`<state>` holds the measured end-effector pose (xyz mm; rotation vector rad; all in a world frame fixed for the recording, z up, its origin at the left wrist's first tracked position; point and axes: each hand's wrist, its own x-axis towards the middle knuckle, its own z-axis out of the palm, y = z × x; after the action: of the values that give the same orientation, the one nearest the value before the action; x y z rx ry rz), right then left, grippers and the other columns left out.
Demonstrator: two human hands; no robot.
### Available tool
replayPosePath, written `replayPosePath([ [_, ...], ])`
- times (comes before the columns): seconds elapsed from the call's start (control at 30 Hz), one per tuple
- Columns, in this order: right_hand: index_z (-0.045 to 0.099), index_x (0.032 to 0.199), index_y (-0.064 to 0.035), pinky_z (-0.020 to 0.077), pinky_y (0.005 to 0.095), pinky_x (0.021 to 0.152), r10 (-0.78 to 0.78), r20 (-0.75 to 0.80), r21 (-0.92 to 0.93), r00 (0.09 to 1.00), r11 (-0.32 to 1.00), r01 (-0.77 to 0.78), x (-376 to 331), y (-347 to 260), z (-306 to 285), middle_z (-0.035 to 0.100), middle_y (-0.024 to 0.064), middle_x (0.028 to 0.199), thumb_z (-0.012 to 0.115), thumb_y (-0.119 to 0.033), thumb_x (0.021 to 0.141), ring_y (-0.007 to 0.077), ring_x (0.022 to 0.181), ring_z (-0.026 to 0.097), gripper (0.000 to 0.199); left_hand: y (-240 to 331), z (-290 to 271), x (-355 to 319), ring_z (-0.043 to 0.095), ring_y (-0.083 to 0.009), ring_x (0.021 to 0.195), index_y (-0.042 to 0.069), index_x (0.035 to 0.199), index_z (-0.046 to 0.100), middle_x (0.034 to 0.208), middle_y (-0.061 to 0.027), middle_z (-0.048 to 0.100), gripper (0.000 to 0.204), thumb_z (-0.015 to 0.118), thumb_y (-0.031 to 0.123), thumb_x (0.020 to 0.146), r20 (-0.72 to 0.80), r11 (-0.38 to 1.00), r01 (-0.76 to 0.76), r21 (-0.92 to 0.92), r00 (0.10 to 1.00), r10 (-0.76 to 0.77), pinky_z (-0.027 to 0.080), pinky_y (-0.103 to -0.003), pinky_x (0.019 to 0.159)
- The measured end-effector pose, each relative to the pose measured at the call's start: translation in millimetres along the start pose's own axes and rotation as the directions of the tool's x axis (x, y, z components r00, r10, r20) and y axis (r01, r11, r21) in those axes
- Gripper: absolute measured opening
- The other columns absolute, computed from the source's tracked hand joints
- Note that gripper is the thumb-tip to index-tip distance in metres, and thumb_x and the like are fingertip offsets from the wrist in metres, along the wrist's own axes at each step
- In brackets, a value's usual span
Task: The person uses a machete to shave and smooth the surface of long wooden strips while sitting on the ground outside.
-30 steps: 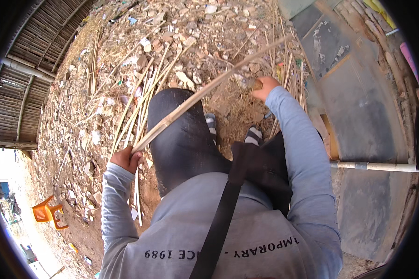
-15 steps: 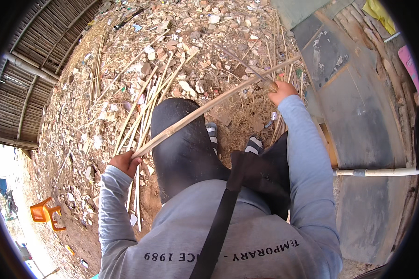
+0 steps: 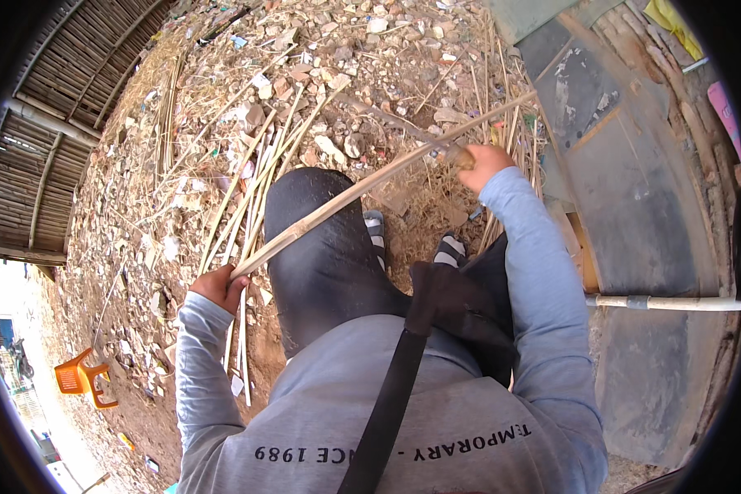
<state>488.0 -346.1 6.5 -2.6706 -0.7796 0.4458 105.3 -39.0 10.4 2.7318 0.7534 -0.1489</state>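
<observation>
A long pale bamboo strip (image 3: 329, 208) slants over my dark-trousered thigh, from lower left to upper right. My left hand (image 3: 217, 288) is closed around its near end. My right hand (image 3: 487, 168) grips the handle of a long-bladed knife (image 3: 397, 123), close to the far part of the strip. The narrow blade points up and left, crossing the strip near the handle. Its edge is slightly blurred, and I cannot tell whether it touches the bamboo. Left of my knee lie several split bamboo strips (image 3: 247, 193) in a loose pile.
Stones and dry scraps cover the ground (image 3: 329, 148). Dark sheets (image 3: 667, 222) lie along the right, with a white pipe (image 3: 675, 304) across them. An orange plastic chair (image 3: 76, 378) is at the lower left, and a bamboo-slat wall (image 3: 53, 148) rises upper left.
My right hand and the knife have shifted slightly left along the strip, and the blade has turned flatter across it. My left hand keeps its hold at nearly the same place.
</observation>
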Motion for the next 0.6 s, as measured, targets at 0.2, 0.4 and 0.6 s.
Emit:
replayPosePath([
  [0.2,0.067,0.092,-0.0079,0.0498,0.04,0.07,0.046,-0.139,0.178,0.989,0.984,-0.02,28,57,33,0.066,0.0167,0.078,0.067,-0.022,0.07,0.0324,0.074,0.064,0.026,-4,8,11,0.061,-0.0379,0.062,0.004,0.091,0.063,0.066,-0.0192,0.061,0.034,0.061,0.038,0.089,0.016,0.998,-0.029,-0.06,0.999,0.03,0.048,-0.044,0.06],
  [0.4,0.067,0.1,-0.0096,0.0514,0.0386,0.075,0.058,-0.114,0.166,0.992,0.985,-0.039,8,20,21,0.067,0.016,0.086,0.066,-0.022,0.072,0.0311,0.081,0.065,0.03,-6,-5,4,0.062,-0.0372,0.069,0.001,0.097,0.063,0.073,-0.0219,0.062,0.036,0.057,0.036,0.09,0.152,0.991,0.073,-0.114,0.987,-0.055,0.047,-0.043,0.066],
  [0.6,0.067,0.1,-0.0058,0.0518,0.0386,0.083,-0.01,0.044,0.117,0.999,0.993,0.004,18,42,32,0.068,0.0163,0.093,0.065,-0.023,0.072,0.0305,0.088,0.066,0.033,-5,9,14,0.06,-0.0337,0.068,-0.001,0.099,0.06,0.074,-0.0211,0.062,0.038,0.057,0.036,0.091,0.168,0.98,0.014,-0.199,0.986,0.02,0.046,-0.041,0.066],
])
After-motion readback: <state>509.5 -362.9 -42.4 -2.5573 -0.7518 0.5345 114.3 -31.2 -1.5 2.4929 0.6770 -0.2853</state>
